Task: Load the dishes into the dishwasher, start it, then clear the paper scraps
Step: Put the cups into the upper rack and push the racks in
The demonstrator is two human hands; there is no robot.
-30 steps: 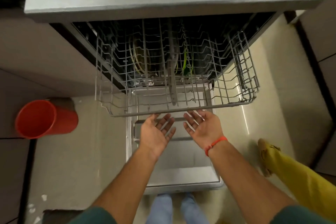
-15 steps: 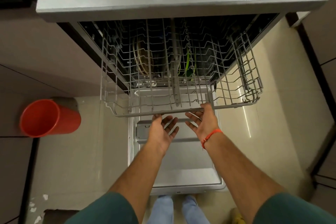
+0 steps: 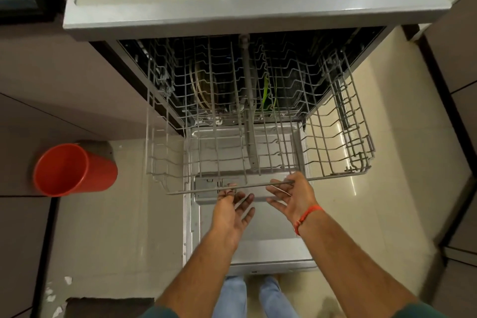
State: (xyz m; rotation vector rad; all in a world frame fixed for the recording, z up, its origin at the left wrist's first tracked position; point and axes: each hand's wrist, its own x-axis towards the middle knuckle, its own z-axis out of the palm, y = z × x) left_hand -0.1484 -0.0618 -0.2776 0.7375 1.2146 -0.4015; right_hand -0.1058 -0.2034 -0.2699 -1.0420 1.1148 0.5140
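The dishwasher (image 3: 232, 20) stands open with its door (image 3: 271, 245) folded down flat. Its wire upper rack (image 3: 335, 142) is drawn out over the door and holds nothing. Below and behind it, plates (image 3: 202, 90) and a green item (image 3: 267, 93) stand in the lower rack inside. My left hand (image 3: 231, 210) is palm up, its straight fingertips touching the rack's front rail from below. My right hand (image 3: 296, 195) holds the same rail, thumb on top and fingers underneath. White paper scraps (image 3: 53, 297) lie on the floor at lower left.
A red bin (image 3: 72, 170) stands on the floor left of the door. A dark mat (image 3: 108, 307) lies by the scraps. Cabinet fronts line both sides. My feet (image 3: 253, 294) are at the door's front edge.
Both hands rose from below the rack to its front rail. The rack has come further out over the door. The yellow-sleeved person at right has left the view.
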